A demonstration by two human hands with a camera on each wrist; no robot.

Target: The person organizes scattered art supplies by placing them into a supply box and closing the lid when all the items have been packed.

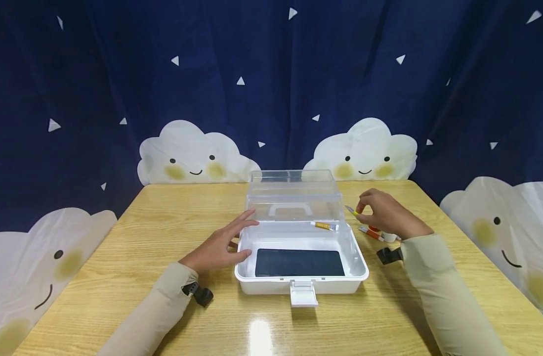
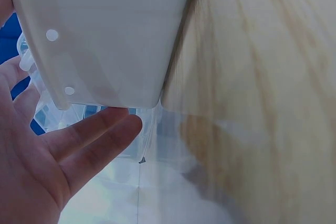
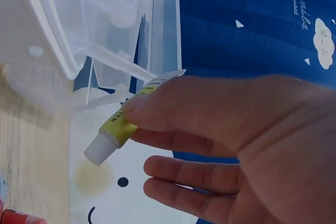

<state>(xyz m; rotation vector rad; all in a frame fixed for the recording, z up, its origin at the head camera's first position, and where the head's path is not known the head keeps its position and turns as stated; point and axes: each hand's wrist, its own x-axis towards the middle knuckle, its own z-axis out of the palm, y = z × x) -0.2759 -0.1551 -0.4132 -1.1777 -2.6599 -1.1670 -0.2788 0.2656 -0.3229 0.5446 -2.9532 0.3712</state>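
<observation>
Half done?

Can't pin a fraction on it. You've got one orange tube (image 1: 323,226) at the back of the white box (image 1: 264,287), apparently inside. Yellow tube (image 3: 119,126) is outside, just off the right edge of the clear lid (image 1: 293,195). My read: partway, with the yellow one and the pieces on the table (image 1: 187,207) outstanding.

Grips?

Your right hand (image 1: 384,210) pinches the yellow tube between thumb and index finger, white cap (image 3: 101,149) facing away from the palm. Your left hand (image 1: 220,244) is spread around the box's left wall; can't tell if it presses.

What else is around?

Red-orange tube (image 1: 371,233) and a white piece (image 1: 390,238), right of the box, part of that cluster hidden by your wrist. Can't count it. Dark flat slab (image 1: 300,262) covers much of the box floor.

Anything blocking you?

Box's right wall, between the yellow tube and the interior. Lid's tipped up, latch (image 1: 303,295) folded down. Your right black camera (image 1: 389,255) could snag the rim.
</observation>
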